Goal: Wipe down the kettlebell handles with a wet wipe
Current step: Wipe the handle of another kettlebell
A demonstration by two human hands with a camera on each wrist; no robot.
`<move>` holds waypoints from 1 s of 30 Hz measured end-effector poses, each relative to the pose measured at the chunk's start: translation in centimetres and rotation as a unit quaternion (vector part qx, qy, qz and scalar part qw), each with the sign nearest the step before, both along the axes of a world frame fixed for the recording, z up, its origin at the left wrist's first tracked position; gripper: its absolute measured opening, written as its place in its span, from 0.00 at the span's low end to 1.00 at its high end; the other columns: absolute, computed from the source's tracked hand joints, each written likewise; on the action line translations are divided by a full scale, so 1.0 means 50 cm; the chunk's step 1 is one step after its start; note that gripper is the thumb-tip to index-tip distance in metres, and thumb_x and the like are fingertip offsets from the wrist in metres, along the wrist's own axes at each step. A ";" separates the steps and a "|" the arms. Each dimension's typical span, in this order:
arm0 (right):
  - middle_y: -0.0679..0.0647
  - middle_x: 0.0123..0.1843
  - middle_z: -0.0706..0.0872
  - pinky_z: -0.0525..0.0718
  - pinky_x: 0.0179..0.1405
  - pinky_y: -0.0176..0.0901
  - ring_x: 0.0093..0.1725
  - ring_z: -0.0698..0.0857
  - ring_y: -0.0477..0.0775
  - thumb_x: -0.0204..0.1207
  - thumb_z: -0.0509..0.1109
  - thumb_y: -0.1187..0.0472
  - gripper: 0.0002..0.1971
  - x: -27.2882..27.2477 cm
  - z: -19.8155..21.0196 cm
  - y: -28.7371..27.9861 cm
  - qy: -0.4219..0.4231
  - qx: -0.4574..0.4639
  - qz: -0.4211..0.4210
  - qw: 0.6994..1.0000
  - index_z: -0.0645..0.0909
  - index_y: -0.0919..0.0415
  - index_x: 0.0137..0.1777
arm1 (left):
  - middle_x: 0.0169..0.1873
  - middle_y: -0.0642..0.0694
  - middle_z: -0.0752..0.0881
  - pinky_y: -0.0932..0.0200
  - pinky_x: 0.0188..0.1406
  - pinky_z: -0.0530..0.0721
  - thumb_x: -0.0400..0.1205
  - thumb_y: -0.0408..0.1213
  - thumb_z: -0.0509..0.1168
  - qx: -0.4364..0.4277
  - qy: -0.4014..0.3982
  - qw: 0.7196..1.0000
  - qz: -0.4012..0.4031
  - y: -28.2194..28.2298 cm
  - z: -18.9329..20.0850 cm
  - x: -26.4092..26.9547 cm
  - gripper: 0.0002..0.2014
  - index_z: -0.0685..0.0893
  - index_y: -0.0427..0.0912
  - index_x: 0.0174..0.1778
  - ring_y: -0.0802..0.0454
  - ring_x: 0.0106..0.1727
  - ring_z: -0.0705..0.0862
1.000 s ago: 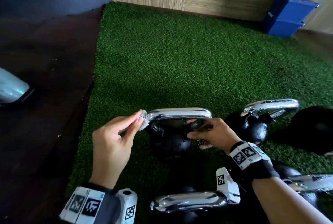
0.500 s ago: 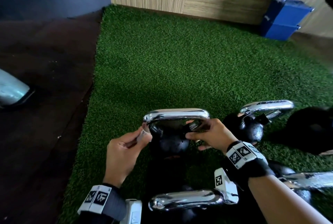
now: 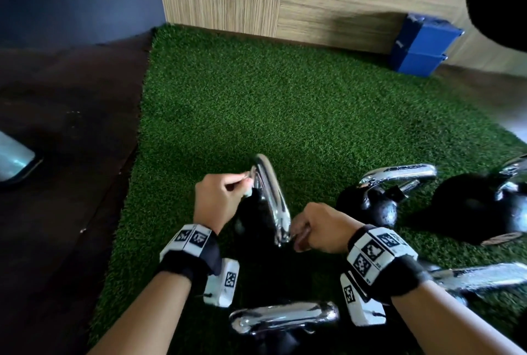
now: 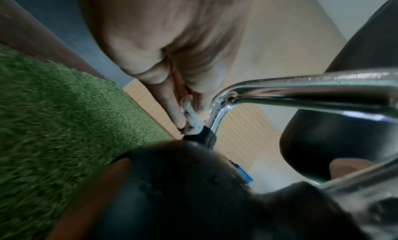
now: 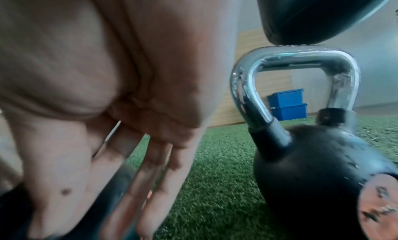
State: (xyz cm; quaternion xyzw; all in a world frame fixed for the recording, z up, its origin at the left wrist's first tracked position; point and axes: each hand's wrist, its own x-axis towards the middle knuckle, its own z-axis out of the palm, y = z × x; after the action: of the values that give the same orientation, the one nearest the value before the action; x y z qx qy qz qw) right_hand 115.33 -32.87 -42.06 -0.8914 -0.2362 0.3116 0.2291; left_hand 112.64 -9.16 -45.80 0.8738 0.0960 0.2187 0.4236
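Observation:
A black kettlebell with a chrome handle [image 3: 271, 197] stands on the green turf between my hands, its handle now running away from me. My left hand [image 3: 219, 197] pinches a small white wet wipe [image 3: 247, 190] against the far leg of that handle, just above the black ball; the left wrist view shows the wipe [image 4: 193, 122] pressed beside the chrome leg [image 4: 217, 117]. My right hand [image 3: 316, 229] grips the near end of the handle, fingers wrapped around the chrome. In the right wrist view its fingers [image 5: 133, 175] lie along a blurred bar.
Other kettlebells crowd the turf [image 3: 285, 103]: one [image 3: 379, 200] to the right, a larger one [image 3: 484, 206] at far right, a chrome handle [image 3: 285, 317] right below my wrists and another [image 3: 479, 277] under my right forearm. Blue boxes [image 3: 422, 43] stand by the wooden wall. Dark flooring lies left.
The kettlebell has turned about a quarter turn, so its handle now points away from me. My left hand slid with the wipe down to the handle's leg; my right hand kept its grip.

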 end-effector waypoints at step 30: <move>0.41 0.29 0.91 0.81 0.23 0.27 0.25 0.87 0.37 0.71 0.83 0.63 0.16 0.064 -0.069 0.074 0.150 0.186 -0.143 0.960 0.90 0.37 0.32 | 0.52 0.42 0.95 0.59 0.53 0.91 0.69 0.44 0.82 -0.414 -0.002 0.895 -0.165 -0.002 0.048 0.006 0.17 0.95 0.46 0.54 0.46 0.55 0.94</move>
State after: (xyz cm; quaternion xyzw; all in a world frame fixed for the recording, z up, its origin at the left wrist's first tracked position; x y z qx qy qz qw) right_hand 118.53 -29.16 -45.54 -0.8007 -0.1228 0.3559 0.4660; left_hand 112.94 -9.26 -43.39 0.6223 0.0312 0.0882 0.7771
